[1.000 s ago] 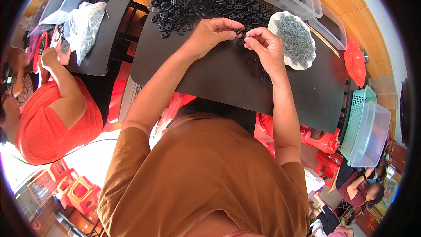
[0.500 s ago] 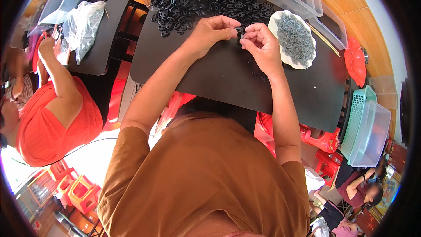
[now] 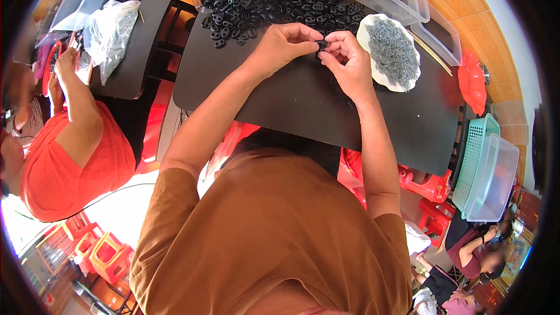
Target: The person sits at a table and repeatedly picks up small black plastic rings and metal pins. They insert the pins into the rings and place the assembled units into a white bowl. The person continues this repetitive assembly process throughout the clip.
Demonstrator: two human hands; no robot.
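A small black oval piece [image 3: 321, 45], apparently plastic, sits between my fingertips above the dark table [image 3: 280, 102]. Thumb and index finger of my left hand [image 3: 284, 48] pinch it from the left. From the right, my right hand [image 3: 349, 61] closes its thumb and forefinger on the same piece. Fingers cover most of it, so finer detail is hidden. Beyond my hands spreads a big heap of black oval pieces with holes [image 3: 274, 0]. Just right of my right hand lies a white scalloped dish [image 3: 364, 28] filled with small clear-grey bits [image 3: 394, 52].
Clear plastic bins [image 3: 402, 9] stand along the table's far right, near thin wooden sticks [image 3: 431, 53] and a red dish [image 3: 471, 81]. A green basket [image 3: 469, 160] is at the right. Leftward, a person in red [image 3: 81, 151] works beside a plastic bag [image 3: 111, 38].
My fingertips have drawn together, the left hand shifting slightly right, and now meet at the black piece. At the left, the other person's raised arm has shifted a little.
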